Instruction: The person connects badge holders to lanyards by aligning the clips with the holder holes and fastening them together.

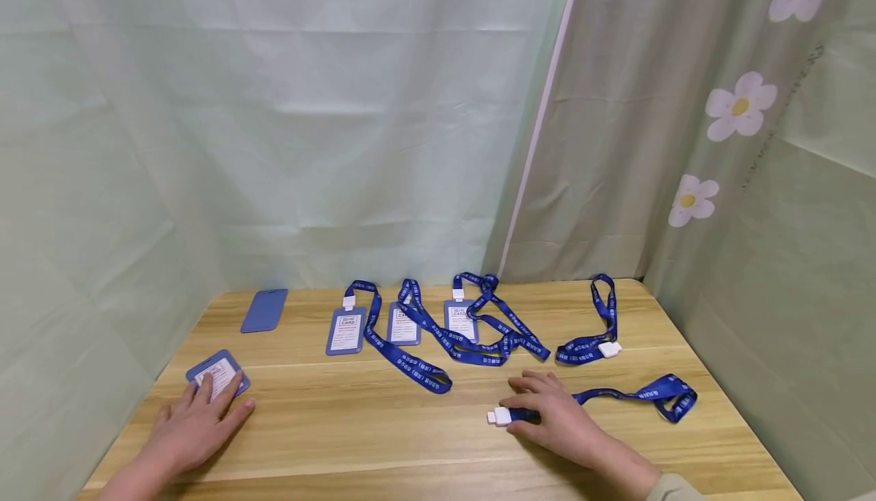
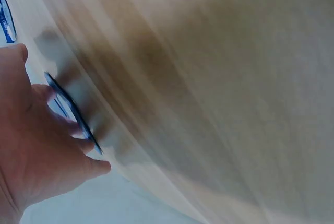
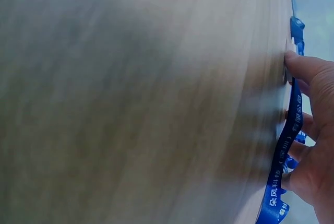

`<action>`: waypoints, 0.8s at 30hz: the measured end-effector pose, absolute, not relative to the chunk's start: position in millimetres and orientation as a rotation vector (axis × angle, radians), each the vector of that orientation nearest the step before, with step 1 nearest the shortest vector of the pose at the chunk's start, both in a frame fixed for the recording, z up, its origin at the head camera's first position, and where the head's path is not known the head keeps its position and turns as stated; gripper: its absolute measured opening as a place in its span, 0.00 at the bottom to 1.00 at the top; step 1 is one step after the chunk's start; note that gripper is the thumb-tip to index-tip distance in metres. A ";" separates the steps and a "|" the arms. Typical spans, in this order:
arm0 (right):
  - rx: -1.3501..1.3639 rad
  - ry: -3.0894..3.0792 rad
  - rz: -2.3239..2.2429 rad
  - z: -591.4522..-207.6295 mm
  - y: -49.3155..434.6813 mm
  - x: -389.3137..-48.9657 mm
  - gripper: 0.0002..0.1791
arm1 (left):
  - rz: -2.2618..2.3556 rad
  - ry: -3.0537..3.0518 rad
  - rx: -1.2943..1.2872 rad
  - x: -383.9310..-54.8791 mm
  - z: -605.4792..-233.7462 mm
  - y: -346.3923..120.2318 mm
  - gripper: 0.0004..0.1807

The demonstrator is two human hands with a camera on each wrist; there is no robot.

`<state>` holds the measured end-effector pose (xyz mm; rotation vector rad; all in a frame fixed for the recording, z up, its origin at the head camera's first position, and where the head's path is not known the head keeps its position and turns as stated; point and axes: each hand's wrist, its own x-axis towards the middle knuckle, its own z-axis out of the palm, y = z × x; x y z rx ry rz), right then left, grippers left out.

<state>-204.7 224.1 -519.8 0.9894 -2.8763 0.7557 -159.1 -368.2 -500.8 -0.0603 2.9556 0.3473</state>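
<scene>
At the left, a blue badge holder [image 1: 219, 368] with a white printed card lies face up on the table. My left hand [image 1: 192, 425] rests its extended fingertips on the holder's near part; in the left wrist view, the holder [image 2: 75, 112] shows edge-on by the fingers. Toward the front right, my right hand [image 1: 557, 417] pinches a blue lanyard [image 1: 660, 391] at its white clip [image 1: 503, 416], between thumb and forefinger. The strap runs under that hand and trails off to the right. In the right wrist view the strap [image 3: 289, 135] passes beside the fingers.
Further back lie a blue badge holder [image 1: 265, 311] without a strap, a holder with its lanyard [image 1: 345, 330], another holder [image 1: 404, 326] partly under a strap, and one more with a lanyard [image 1: 461, 322]. A loose lanyard [image 1: 602, 326] lies back right. Curtains [image 1: 383, 144] enclose the table.
</scene>
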 end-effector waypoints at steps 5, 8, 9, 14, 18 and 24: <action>0.951 -2.927 0.796 -518.6 221.8 -203.4 0.20 | 0.332 2.994 0.040 -157.3 -496.5 -355.0 0.44; 0.927 -2.936 0.824 -517.6 220.6 -202.8 0.20 | 0.335 3.011 0.095 -155.2 -496.7 -346.8 0.42; 0.921 -2.935 0.832 -517.4 220.3 -202.6 0.20 | 0.339 3.015 0.113 -154.5 -497.2 -344.4 0.42; 0.901 -2.936 0.852 -517.7 219.5 -202.3 0.19 | 0.332 3.027 0.186 -152.0 -499.7 -332.9 0.40; 0.894 -2.943 0.859 -518.3 219.0 -203.1 0.19 | 0.295 3.037 0.245 -149.0 -500.3 -322.1 0.39; 0.891 -2.950 0.867 -517.6 218.0 -202.7 0.19 | 0.289 2.976 0.326 -145.0 -495.8 -297.8 0.39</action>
